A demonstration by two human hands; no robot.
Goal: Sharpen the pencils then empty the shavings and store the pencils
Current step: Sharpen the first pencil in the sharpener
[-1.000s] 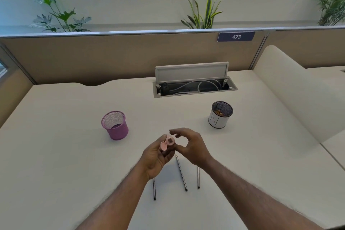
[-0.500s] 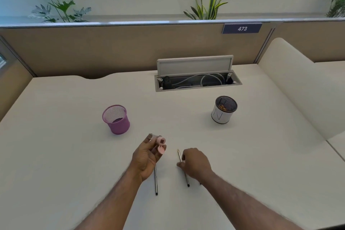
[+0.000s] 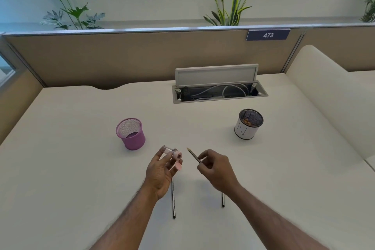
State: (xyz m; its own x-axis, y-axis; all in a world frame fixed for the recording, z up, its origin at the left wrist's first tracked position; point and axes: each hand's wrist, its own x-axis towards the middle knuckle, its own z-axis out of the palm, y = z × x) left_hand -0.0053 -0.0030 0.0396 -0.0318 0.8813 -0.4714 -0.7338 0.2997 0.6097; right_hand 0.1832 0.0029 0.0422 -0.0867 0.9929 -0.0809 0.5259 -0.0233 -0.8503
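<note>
My left hand [image 3: 160, 170] holds a small pink sharpener [image 3: 175, 155] with a clear barrel and its flip cap hanging open. My right hand [image 3: 216, 168] grips a dark pencil [image 3: 193, 154] lifted off the desk, its tip pointing up and left toward the sharpener, a short gap between them. Two more dark pencils lie on the desk: one pencil [image 3: 173, 199] below my left hand and another pencil [image 3: 223, 200] partly hidden under my right wrist. A pink mesh cup [image 3: 130, 133] stands to the left, a white mesh cup [image 3: 248, 124] holding shavings to the right.
An open cable tray [image 3: 219, 92] with its lid raised is set into the desk [image 3: 81, 168] behind the cups. A beige partition with a sign 473 [image 3: 268, 35] closes the back. A cream cushioned divider [image 3: 328, 107] runs along the right side.
My right hand went down to the desk, closed on the middle pencil and raised it toward the sharpener. My left hand kept the sharpener and turned its opening rightward.
</note>
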